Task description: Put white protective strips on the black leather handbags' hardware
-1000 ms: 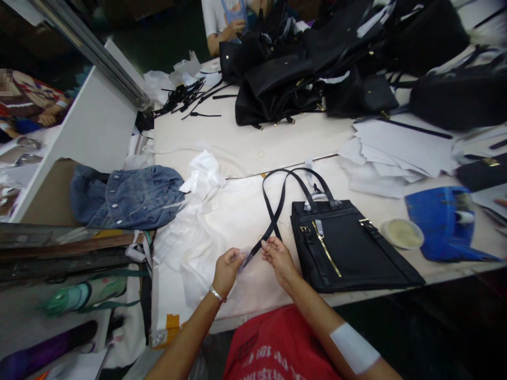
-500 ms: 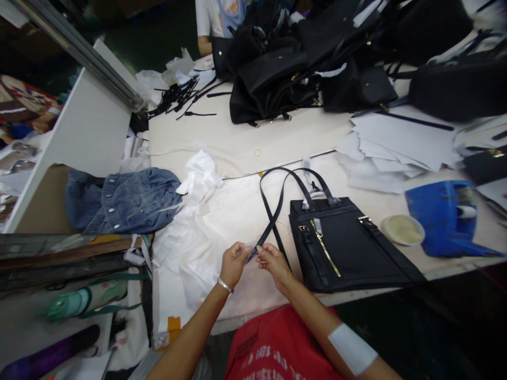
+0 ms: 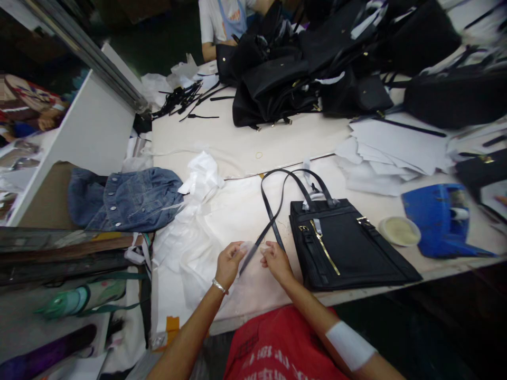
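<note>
Left hand [image 3: 230,263] and right hand [image 3: 278,262] had drawn apart — left pinched translucent film [image 3: 246,246]; right narrowed, contents unclear. Black shoulder strap [image 3: 264,233] ran left of black zip-front handbag [image 3: 362,248] — handle wrap [image 3: 318,195] on, strap end seemingly unfinished.

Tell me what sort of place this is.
Likely a bag workshop or factory: a heap of black leather-look bags lies on the pale flat worktable, with thin loose black straps beside it, and a white-sleeved person is at the far side.
</note>
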`<state>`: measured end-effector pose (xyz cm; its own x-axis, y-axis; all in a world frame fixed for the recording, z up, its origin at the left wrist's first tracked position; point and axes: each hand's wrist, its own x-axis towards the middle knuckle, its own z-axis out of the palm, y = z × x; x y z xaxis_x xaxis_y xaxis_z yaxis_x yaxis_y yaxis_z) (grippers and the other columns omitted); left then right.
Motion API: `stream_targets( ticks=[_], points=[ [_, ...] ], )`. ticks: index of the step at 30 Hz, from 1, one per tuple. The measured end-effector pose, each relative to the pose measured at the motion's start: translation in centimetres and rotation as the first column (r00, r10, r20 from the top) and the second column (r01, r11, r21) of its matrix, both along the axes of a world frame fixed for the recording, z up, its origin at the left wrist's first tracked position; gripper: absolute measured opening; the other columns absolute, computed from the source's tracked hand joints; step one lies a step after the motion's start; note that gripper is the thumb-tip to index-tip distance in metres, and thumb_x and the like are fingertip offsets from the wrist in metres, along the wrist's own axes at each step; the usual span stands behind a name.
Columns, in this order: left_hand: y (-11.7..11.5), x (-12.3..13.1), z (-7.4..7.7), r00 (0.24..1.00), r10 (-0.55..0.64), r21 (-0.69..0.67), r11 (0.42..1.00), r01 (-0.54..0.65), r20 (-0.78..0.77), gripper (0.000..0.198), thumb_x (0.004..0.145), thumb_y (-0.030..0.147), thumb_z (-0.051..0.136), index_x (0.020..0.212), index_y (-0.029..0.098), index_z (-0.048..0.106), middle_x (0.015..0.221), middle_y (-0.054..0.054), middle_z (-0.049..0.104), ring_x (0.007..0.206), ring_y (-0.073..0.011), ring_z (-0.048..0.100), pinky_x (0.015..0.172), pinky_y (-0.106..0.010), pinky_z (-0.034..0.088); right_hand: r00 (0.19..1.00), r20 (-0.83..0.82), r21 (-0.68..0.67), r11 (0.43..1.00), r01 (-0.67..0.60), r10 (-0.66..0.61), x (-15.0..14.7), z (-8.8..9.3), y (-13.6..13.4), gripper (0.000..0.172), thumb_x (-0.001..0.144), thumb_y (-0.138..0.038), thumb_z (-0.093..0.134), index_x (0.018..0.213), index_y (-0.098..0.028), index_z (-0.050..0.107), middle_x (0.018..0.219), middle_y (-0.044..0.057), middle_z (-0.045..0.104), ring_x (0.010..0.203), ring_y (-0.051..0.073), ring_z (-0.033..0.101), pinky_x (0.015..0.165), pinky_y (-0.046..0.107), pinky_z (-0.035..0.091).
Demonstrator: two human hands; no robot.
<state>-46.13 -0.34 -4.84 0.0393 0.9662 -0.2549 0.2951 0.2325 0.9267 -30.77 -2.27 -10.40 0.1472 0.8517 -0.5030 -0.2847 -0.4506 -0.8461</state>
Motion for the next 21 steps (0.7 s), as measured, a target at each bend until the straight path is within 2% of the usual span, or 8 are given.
stream_targets(
  ticks=[4,8,11,14,16,18,19,21],
  points=[
    [-0.8,-0.5,0.6,0.995,-0.065,-0.144,0.987,0.076,0.081,0.021,0.075,0.038,0.062,0.074,0.016,0.064,0.072,-0.001,0.066,0.071,-0.0158,0.057,0.068,-0.026,0.042,0.926,0.363,0.103,0.983,-0.153,0.106,1.6,1.9,-2.1,0.031,0.082,-0.038,0.049,0.109,-0.022,0.052,0.082,0.003,0.063,0.062,0.016,0.060,0.057,0.030,0.051],
    [-1.5,-0.4,0.4,0.987,-0.095,-0.233,0.965,0.123,0.126,0.025,0.074,0.039,0.064,0.070,0.015,0.064,0.069,-0.002,0.066,0.066,-0.0141,0.056,0.064,-0.025,0.040,0.583,0.809,0.122,0.951,-0.283,0.070,2.8,1.9,-4.1,0.039,0.086,-0.025,0.045,0.124,-0.017,0.043,0.115,0.015,0.054,0.104,0.027,0.055,0.086,0.039,0.047],
    [-2.1,-0.5,-0.1,0.984,-0.113,-0.262,0.954,0.145,0.135,0.025,0.073,0.039,0.064,0.068,0.015,0.063,0.067,-0.001,0.065,0.062,-0.0128,0.054,0.061,-0.024,0.037,0.360,0.913,-0.073,0.945,-0.320,0.193,3.0,0.8,-4.6,0.041,0.085,-0.013,0.041,0.126,-0.014,0.041,0.116,0.020,0.050,0.093,0.027,0.059,0.073,0.036,0.049],
    [-2.6,-0.9,-0.8,0.983,-0.133,-0.278,0.946,0.165,0.130,0.025,0.072,0.039,0.065,0.067,0.014,0.063,0.065,-0.001,0.064,0.062,-0.0128,0.053,0.061,-0.024,0.037,0.234,0.927,-0.212,0.924,-0.318,0.294,2.9,0.0,-4.4,0.041,0.083,-0.002,0.033,0.118,-0.015,0.049,0.107,0.019,0.054,0.075,0.022,0.061,0.062,0.032,0.047],
    [-3.0,-1.3,-1.4,0.983,-0.147,-0.280,0.944,0.172,0.106,0.026,0.071,0.040,0.065,0.066,0.014,0.063,0.065,-0.001,0.064,0.062,-0.0132,0.053,0.061,-0.024,0.037,0.232,0.925,-0.226,0.926,-0.303,0.301,2.8,0.0,-4.1,0.039,0.082,0.001,0.030,0.109,-0.015,0.054,0.101,0.018,0.057,0.074,0.020,0.061,0.062,0.031,0.045],
    [-3.2,-1.7,-2.0,0.984,-0.158,-0.273,0.946,0.175,0.085,0.027,0.071,0.041,0.065,0.066,0.014,0.063,0.065,-0.001,0.064,0.062,-0.0134,0.053,0.061,-0.024,0.037,0.334,0.903,-0.186,0.946,-0.266,0.271,3.0,0.1,-3.7,0.032,0.080,0.001,0.036,0.099,-0.014,0.056,0.096,0.017,0.059,0.075,0.020,0.061,0.064,0.030,0.045],
    [-3.4,-1.9,-2.3,0.984,-0.159,-0.267,0.948,0.175,0.079,0.028,0.071,0.041,0.064,0.067,0.014,0.063,0.065,-0.001,0.064,0.061,-0.0133,0.053,0.060,-0.024,0.037,0.433,0.868,-0.149,0.959,-0.242,0.244,3.1,0.1,-3.6,0.027,0.078,0.000,0.041,0.095,-0.015,0.056,0.092,0.015,0.060,0.076,0.020,0.061,0.066,0.030,0.046],
    [-3.7,-2.3,-2.9,0.986,-0.152,-0.259,0.952,0.165,0.069,0.029,0.072,0.042,0.064,0.067,0.014,0.063,0.064,-0.001,0.064,0.060,-0.0131,0.053,0.059,-0.024,0.037,0.720,0.667,-0.091,0.979,-0.180,0.194,3.3,0.2,-3.4,0.019,0.072,-0.005,0.053,0.087,-0.016,0.056,0.080,0.009,0.061,0.072,0.018,0.060,0.066,0.030,0.047]
  ],
)
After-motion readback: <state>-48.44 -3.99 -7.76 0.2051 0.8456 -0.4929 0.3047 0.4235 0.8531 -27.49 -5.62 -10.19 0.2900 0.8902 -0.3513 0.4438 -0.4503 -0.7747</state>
